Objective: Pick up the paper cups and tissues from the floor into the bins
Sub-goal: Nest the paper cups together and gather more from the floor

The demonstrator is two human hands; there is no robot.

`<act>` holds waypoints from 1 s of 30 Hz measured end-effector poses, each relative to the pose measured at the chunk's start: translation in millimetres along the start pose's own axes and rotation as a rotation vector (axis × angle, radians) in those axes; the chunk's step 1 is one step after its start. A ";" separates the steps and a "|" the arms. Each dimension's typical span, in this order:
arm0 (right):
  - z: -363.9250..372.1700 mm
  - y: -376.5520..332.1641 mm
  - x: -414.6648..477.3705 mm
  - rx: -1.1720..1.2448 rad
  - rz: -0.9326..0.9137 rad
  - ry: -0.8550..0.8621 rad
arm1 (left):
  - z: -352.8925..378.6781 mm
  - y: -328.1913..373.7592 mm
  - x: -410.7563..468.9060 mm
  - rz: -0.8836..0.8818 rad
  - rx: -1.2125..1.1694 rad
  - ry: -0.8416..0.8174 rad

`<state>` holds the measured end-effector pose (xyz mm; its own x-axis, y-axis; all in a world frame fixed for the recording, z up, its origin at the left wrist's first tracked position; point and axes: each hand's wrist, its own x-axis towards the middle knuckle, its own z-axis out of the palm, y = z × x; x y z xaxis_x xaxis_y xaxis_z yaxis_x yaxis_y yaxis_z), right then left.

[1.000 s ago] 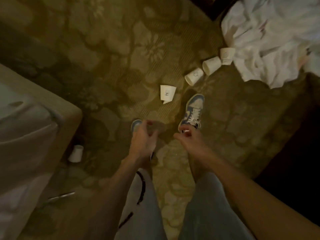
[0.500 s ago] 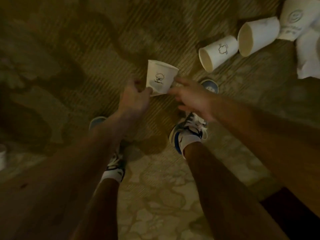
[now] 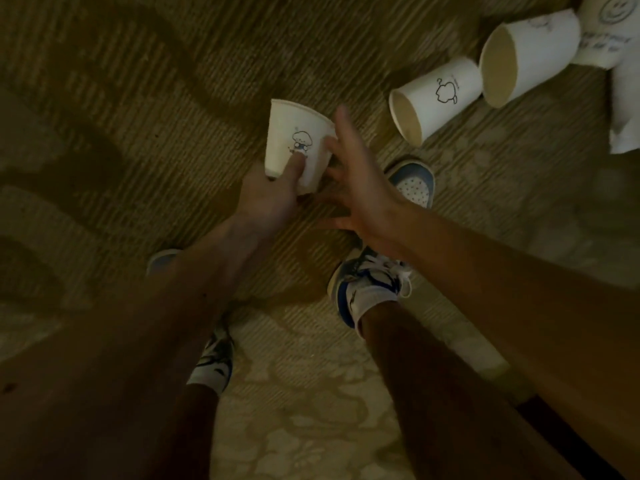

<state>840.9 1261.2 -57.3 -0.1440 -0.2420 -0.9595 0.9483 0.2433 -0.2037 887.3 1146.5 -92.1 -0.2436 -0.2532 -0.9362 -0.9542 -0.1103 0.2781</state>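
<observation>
Paper cup (image 3: 294, 133) in question, white with a small cartoon figure printed on its side, is being held by the left hand (image 3: 270, 195) low over the patterned carpet floor (image 3: 138, 98), just ahead of the person's feet. Its wide rim is pointing away from the person and its narrow base is tucked into the hand. The left thumb (image 3: 294, 166) is pressing flat against the printed side while the other fingers are curling round the back, out of sight. Whether the base is clear of the carpet I cannot tell.

The right hand (image 3: 360, 192) is reaching in from the right with its fingers spread wide and straight. The fingertips are touching the right side of the paper cup and are not curling round anything.

Three more cups are lying in a row on the carpet, up and to the right. The nearest fallen cup (image 3: 436, 95) is lying on its side with its mouth facing the person, its base right against the rim of the middle cup (image 3: 530, 53). Beyond that, the smiley cup (image 3: 606, 29) is showing a printed face and is partly cut off by the frame. A piece of white tissue (image 3: 627, 112) is lying just below it at the right edge.

Two blue-and-white sneakers are standing on the carpet — the right sneaker (image 3: 374, 271) under the right hand, the left sneaker (image 3: 214, 362) under the left forearm.
</observation>
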 end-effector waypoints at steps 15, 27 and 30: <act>-105.3 -33.3 -11.5 -1.237 -0.294 0.591 | 0.6 16.6 -23.8 -0.110 -0.119 -0.153; -104.3 -45.1 12.6 -0.916 -0.302 0.604 | -11.0 -7.1 -18.5 0.123 0.262 -0.083; -104.5 -47.5 5.8 -0.723 -0.240 0.512 | -8.8 0.2 -24.5 0.252 0.425 -0.182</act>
<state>765.5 1346.4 -73.4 -0.5852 0.0418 -0.8098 0.4936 0.8107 -0.3148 894.6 1144.3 -67.3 -0.4646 -0.0462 -0.8843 -0.8393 0.3413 0.4231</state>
